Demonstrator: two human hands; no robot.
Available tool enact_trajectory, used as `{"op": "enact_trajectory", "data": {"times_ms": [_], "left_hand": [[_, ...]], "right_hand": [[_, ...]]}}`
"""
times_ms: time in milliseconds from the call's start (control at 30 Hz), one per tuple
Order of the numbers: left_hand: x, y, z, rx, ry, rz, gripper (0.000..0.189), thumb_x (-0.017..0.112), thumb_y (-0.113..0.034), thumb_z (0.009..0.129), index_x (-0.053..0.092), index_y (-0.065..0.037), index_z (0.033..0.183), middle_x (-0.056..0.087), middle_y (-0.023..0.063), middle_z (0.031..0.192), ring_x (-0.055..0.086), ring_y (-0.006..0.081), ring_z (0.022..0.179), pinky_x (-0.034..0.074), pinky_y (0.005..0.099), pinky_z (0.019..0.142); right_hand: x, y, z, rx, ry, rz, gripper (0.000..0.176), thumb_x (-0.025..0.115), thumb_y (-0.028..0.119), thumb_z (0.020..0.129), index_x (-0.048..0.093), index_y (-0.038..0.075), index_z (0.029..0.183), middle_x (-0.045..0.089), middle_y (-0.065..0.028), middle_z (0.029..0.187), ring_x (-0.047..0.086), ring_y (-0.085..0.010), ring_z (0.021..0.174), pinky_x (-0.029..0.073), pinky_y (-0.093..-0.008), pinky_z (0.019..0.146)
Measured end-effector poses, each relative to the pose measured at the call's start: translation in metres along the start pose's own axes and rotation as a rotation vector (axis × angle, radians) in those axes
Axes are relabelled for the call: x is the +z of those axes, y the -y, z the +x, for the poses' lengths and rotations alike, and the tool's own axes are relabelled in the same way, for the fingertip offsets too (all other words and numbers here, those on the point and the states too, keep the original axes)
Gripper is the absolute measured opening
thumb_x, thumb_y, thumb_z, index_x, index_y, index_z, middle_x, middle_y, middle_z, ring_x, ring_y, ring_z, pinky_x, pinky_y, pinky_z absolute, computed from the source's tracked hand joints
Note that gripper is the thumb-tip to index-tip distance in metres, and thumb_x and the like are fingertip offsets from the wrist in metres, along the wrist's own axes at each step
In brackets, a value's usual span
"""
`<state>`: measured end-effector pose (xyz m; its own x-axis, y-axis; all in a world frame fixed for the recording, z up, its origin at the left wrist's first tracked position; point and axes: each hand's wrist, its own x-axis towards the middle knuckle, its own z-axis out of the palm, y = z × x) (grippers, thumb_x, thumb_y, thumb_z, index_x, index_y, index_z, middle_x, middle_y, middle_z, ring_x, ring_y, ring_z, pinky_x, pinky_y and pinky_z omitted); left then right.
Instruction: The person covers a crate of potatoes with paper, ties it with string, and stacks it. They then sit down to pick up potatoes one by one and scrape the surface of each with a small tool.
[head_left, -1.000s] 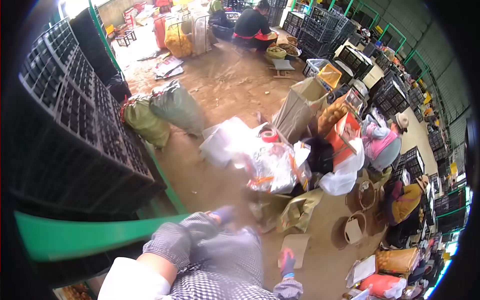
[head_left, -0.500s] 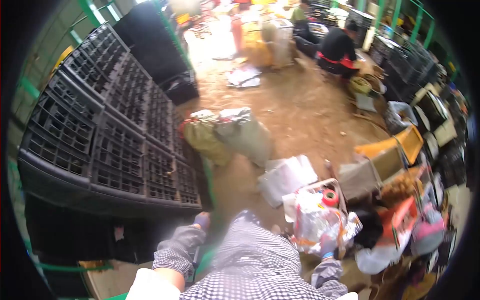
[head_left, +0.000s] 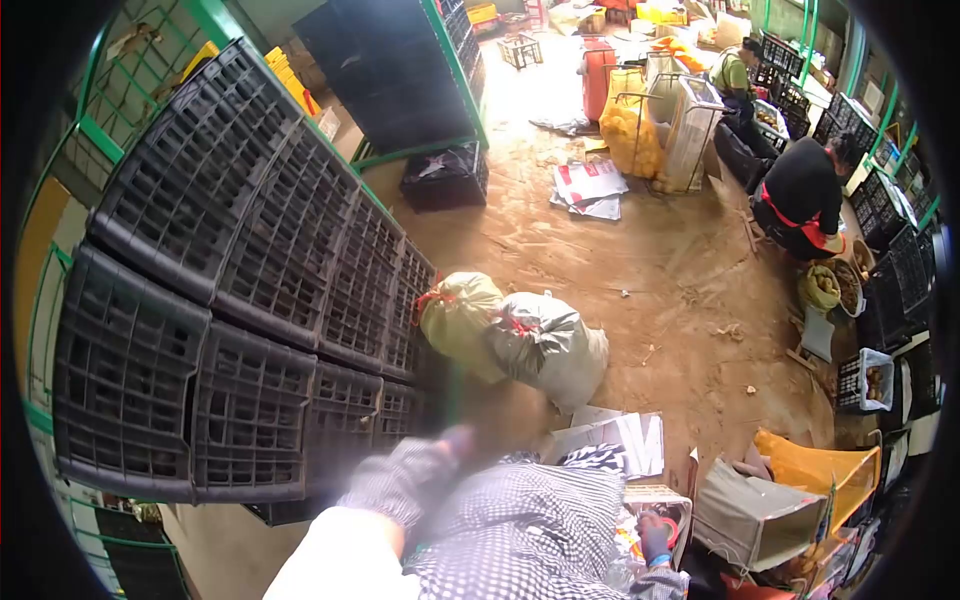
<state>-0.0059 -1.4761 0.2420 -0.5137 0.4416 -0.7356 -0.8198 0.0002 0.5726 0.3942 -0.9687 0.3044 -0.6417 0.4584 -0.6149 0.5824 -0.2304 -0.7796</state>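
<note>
My right hand (head_left: 655,538), in a dark glove, is at a roll of red tape (head_left: 671,528) in a pale crate (head_left: 682,496) beside my checked apron. Its fingers look closed at the roll, and parts of the red ring show on both sides of them. Clear plastic (head_left: 618,574) lies close to that hand. In front of the apron, my left hand (head_left: 456,440) is smeared by motion, so its fingers do not show clearly. It is nearest to the stacked black plastic crates (head_left: 260,400) on the left.
Two tied sacks, one yellowish (head_left: 462,318) and one grey-white (head_left: 555,350), stand ahead. Flat white sheets (head_left: 640,440) lie on the brown floor. An open grey box (head_left: 755,510) and orange bag (head_left: 820,465) are at right. A person (head_left: 800,185) sits farther back.
The view has swung left and up. My right hand has moved from the clear plastic to the red tape roll. My left hand has risen forward and blurs.
</note>
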Motion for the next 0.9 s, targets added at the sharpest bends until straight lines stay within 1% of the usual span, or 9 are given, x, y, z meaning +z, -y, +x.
{"op": "enact_trajectory", "data": {"times_ms": [67,200,300,367,400,500,600,733,900], "left_hand": [[0.083,-0.075,0.077,0.166,-0.213,0.621,0.016,0.046,-0.025,0.095,0.054,-0.017,0.084,0.047,-0.0006,0.069,0.049,0.018,0.061,0.04,0.0346,0.054],[0.188,-0.174,0.224,0.743,0.104,1.068,0.017,0.045,-0.022,0.099,0.059,-0.014,0.095,0.052,-0.0018,0.074,0.053,0.0158,0.063,0.045,0.0299,0.054],[0.298,-0.225,0.284,-0.252,0.609,-0.233,0.015,0.047,-0.025,0.099,0.055,-0.019,0.088,0.045,-0.0036,0.07,0.047,0.0134,0.061,0.039,0.0295,0.054],[0.476,-0.249,0.209,-0.043,-0.107,0.429,0.02,0.049,-0.027,0.098,0.047,-0.022,0.079,0.042,-0.0058,0.068,0.043,0.0131,0.061,0.035,0.0301,0.055],[0.421,-0.228,0.282,-0.186,0.107,0.335,0.016,0.05,-0.026,0.097,0.05,-0.02,0.082,0.048,-0.0037,0.072,0.047,0.015,0.066,0.039,0.0309,0.059],[0.424,-0.208,0.366,-0.811,0.43,0.069,0.013,0.053,-0.025,0.095,0.057,-0.014,0.09,0.06,0.0044,0.082,0.056,0.0221,0.077,0.047,0.0352,0.071],[0.568,-0.212,0.363,-0.745,-0.361,0.546,0.016,0.054,-0.025,0.094,0.059,-0.01,0.098,0.062,0.0083,0.083,0.058,0.025,0.074,0.05,0.0391,0.07],[0.735,-0.241,0.419,-0.431,-0.033,0.435,0.016,0.044,-0.021,0.099,0.055,-0.009,0.102,0.053,0.006,0.078,0.051,0.0198,0.069,0.044,0.0333,0.062],[0.904,-0.264,0.513,-0.477,0.22,0.329,0.012,0.04,-0.015,0.098,0.048,-0.01,0.092,0.045,0.0042,0.073,0.047,0.0173,0.068,0.039,0.0298,0.061]], "right_hand": [[-0.006,0.002,0.005,0.102,-0.053,0.074,0.019,0.052,0.013,0.092,0.063,0.001,0.103,0.062,-0.0049,0.082,0.059,-0.0133,0.069,0.048,-0.0276,0.061],[-0.051,-0.006,0.002,-0.112,-0.136,-0.466,0.017,0.053,0.014,0.089,0.065,0.002,0.087,0.064,-0.0103,0.079,0.063,-0.0232,0.071,0.051,-0.0363,0.063],[-0.093,-0.065,0.031,-0.185,-0.189,-1.169,0.01,0.058,0.014,0.08,0.066,0.008,0.079,0.066,-0.0156,0.079,0.065,-0.0322,0.075,0.053,-0.0459,0.065],[-0.119,-0.044,0.05,-0.227,-0.244,-1.154,0.011,0.057,0.012,0.08,0.067,0.007,0.08,0.066,-0.0132,0.076,0.066,-0.032,0.074,0.052,-0.0478,0.063],[-0.134,-0.035,0.074,-0.169,-0.192,-1.288,0.012,0.055,0.011,0.08,0.067,0.008,0.079,0.066,-0.0148,0.076,0.066,-0.0338,0.073,0.051,-0.0492,0.063],[-0.206,0.057,0.126,0.443,-0.51,-0.217,0.032,0.055,0.035,0.092,0.068,0.008,0.102,0.069,-0.0143,0.089,0.065,-0.0235,0.081,0.05,-0.0397,0.071],[-0.304,0.187,0.158,0.365,-0.651,-0.017,0.03,0.053,0.034,0.094,0.066,0.009,0.104,0.066,-0.0132,0.078,0.064,-0.0236,0.072,0.049,-0.0382,0.067],[-0.445,0.25,0.226,0.015,-0.719,-0.282,0.026,0.053,0.025,0.095,0.063,0.006,0.11,0.066,-0.0099,0.078,0.061,-0.023,0.065,0.049,-0.0363,0.065],[-0.618,0.348,0.319,0.203,-0.701,-0.276,0.025,0.054,0.022,0.093,0.063,0.003,0.108,0.069,-0.016,0.093,0.066,-0.0259,0.085,0.05,-0.0353,0.076]]}}
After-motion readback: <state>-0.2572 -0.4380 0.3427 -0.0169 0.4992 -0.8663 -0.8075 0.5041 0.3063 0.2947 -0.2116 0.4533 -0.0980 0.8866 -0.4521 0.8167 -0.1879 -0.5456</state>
